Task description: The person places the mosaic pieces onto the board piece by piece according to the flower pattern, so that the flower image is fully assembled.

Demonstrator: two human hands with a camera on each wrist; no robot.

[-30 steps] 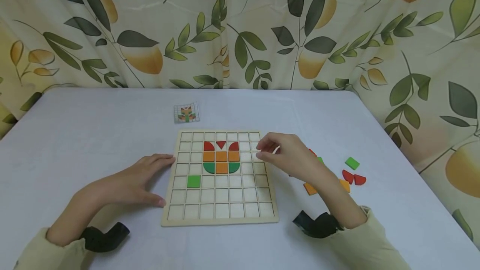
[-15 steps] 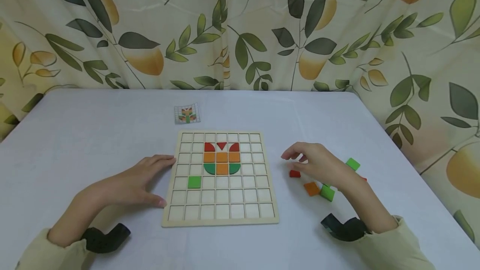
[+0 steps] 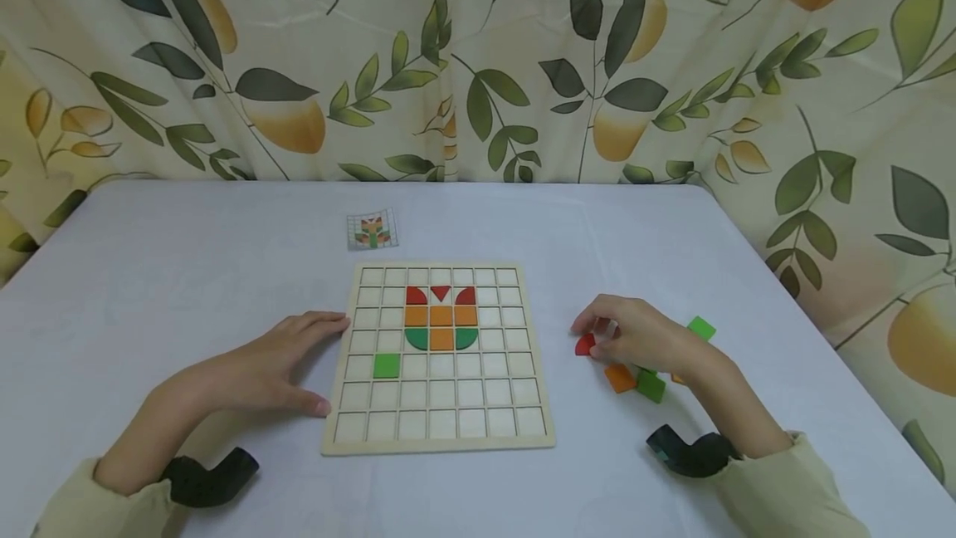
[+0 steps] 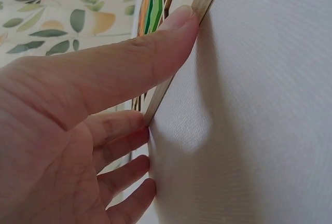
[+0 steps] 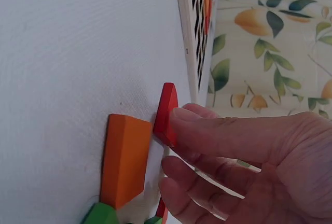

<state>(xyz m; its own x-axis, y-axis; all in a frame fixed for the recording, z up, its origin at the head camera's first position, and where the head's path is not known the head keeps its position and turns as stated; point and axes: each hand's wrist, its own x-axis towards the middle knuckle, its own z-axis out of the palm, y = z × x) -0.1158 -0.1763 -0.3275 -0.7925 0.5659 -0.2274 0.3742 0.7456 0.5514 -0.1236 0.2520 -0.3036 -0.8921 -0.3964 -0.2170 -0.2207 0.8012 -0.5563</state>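
Observation:
My left hand (image 3: 257, 368) lies at the left edge of a wooden grid board (image 3: 442, 441), its thumb and fingertips touching the frame. On the board a pattern of red, orange and dark green tiles fills part of the upper middle, and a light green square tile (image 3: 386, 365) sits lower left. To the right of the board my right hand (image 3: 638, 332) pinches a red tile with a curved edge (image 5: 165, 112) between thumb and index finger, down at the table. The other fingers of that hand curl loosely below.
Beside the right hand lie an orange tile (image 3: 619, 378), a green tile (image 3: 651, 386) and another green tile (image 3: 700, 328); more pieces are partly hidden under the wrist. A small pattern card (image 3: 372, 229) rests behind the board. A printed curtain (image 3: 478, 65) hangs behind the table.
The right hand has moved from the board's right edge out to the loose tiles and now pinches the red tile. The left hand has stayed at the board's left edge.

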